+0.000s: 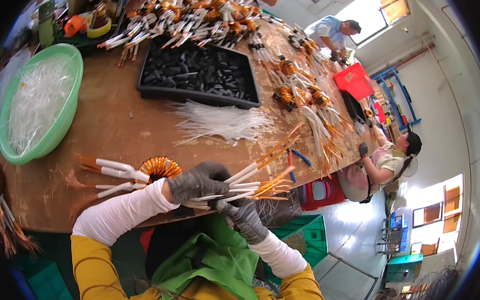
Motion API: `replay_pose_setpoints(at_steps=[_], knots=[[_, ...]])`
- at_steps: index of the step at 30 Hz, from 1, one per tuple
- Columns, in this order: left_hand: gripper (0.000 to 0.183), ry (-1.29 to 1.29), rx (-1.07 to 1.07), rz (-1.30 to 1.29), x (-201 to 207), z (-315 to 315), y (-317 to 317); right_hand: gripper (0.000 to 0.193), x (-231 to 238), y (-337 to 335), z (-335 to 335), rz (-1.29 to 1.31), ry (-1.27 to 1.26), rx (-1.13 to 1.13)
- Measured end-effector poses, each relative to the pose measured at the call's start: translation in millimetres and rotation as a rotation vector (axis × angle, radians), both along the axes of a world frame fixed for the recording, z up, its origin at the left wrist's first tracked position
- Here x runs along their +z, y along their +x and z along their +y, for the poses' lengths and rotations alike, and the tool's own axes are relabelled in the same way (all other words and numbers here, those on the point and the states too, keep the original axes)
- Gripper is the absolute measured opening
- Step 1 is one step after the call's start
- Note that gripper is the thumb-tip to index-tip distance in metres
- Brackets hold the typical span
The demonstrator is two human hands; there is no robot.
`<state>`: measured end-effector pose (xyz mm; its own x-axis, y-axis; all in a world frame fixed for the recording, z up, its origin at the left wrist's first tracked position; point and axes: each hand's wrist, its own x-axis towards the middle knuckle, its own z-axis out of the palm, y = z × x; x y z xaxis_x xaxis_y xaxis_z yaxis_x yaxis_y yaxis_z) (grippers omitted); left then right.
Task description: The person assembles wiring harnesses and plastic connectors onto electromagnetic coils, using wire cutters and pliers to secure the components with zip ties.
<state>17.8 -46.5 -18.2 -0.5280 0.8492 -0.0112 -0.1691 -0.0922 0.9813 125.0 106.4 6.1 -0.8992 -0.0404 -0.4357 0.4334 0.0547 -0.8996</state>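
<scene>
Holding a bundle of leads [253,186], white-sleeved with bare copper tips, the left hand [198,182] in a grey glove has its grip closed round them at the near edge of the table [119,129]. The right hand [243,217], gloved too, sits just below and pinches the same leads from underneath, its grip shut on them. The leads fan out to the right past the table edge, above a green apron [218,260]. Just left of the left hand lies a coil [159,168], a copper-wound ring with its own white-sleeved leads pointing left; whether it touches the glove I cannot tell. Beyond, near the table's middle, is a loose heap of clear tubes [222,121]. Behind that stands a black tray [198,73] of dark pieces. A green basin [67,113] of more clear tubes sits at the left. Many finished coils [189,14] are piled along the far side and down the right edge. Two other people are at the right, well apart.
</scene>
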Motion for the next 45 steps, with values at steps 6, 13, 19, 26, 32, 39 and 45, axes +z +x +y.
replay_pose_setpoints(at_steps=[6,13,19,26,32,39,45], knots=[[0.023,-0.058,0.117,-0.239,3.8,-5.3,3.1,0.031,28.9,-5.3,34.9,-0.228,0.13,0.382],[0.019,-0.042,0.147,-0.233,16.3,-4.3,4.5,0.028,82.8,-38.6,126.5,0.337,-0.029,-0.356],[0.02,-0.027,0.16,-0.122,16.2,-5.9,4.4,0.028,80.3,-103.7,159.7,0.383,-0.097,-0.685],[0.02,-0.023,0.113,-0.176,13.4,-6.6,3.4,0.028,94.1,-111.9,134.7,0.44,-0.073,-0.651],[0.018,0.01,0.11,-0.209,13.5,-6.5,4.0,0.027,90.4,-113.6,134.3,0.445,-0.16,-0.651],[0.021,0.053,0.086,-0.266,22.3,-11.1,2.5,0.032,60.9,-110.6,96.2,0.194,-0.462,-0.609],[0.032,0.082,0.109,-0.279,25.5,-10.8,7.8,0.031,28.9,-112.0,33.9,0.102,-0.469,-0.324]])
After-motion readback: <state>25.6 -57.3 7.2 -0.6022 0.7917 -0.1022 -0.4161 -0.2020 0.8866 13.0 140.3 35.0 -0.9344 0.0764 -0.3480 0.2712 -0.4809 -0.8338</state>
